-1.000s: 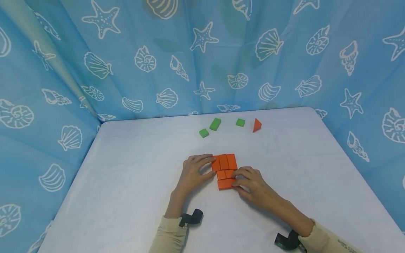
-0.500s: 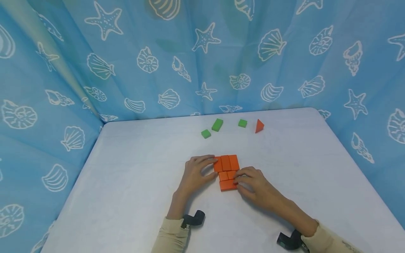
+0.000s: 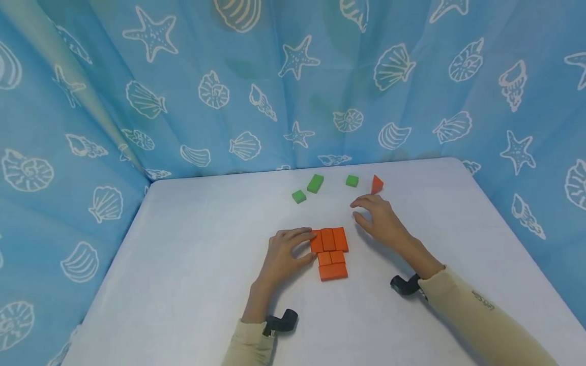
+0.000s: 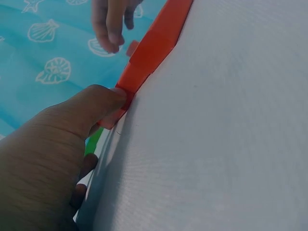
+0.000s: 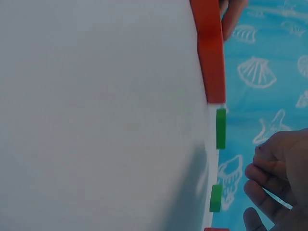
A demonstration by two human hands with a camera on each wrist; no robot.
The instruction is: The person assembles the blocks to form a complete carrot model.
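Note:
Several orange blocks lie joined in a flat shape on the white table. Three stand side by side in the far row (image 3: 327, 240), two small ones (image 3: 331, 258) below, and a wide one (image 3: 333, 272) nearest. My left hand (image 3: 284, 256) rests at the shape's left side, its fingertips touching the far-left block and its thumb (image 4: 113, 97) at that block's near corner. My right hand (image 3: 380, 221) holds nothing; it is over the table right of the shape, fingers loosely bent, close below an orange triangular block (image 3: 377, 184), which its knuckles nearly overlap.
Along the back lie a small green block (image 3: 299, 196), a longer green block (image 3: 315, 183) and another small green block (image 3: 352, 181). Beyond the table's (image 3: 206, 229) back edge hangs a blue curtain (image 3: 274, 147) with white shells and starfish. Each wrist wears a black camera (image 3: 281, 322).
My right hand has left the right side of the orange shape and moved away and up toward the triangular block. The left hand has stayed at the shape's left edge.

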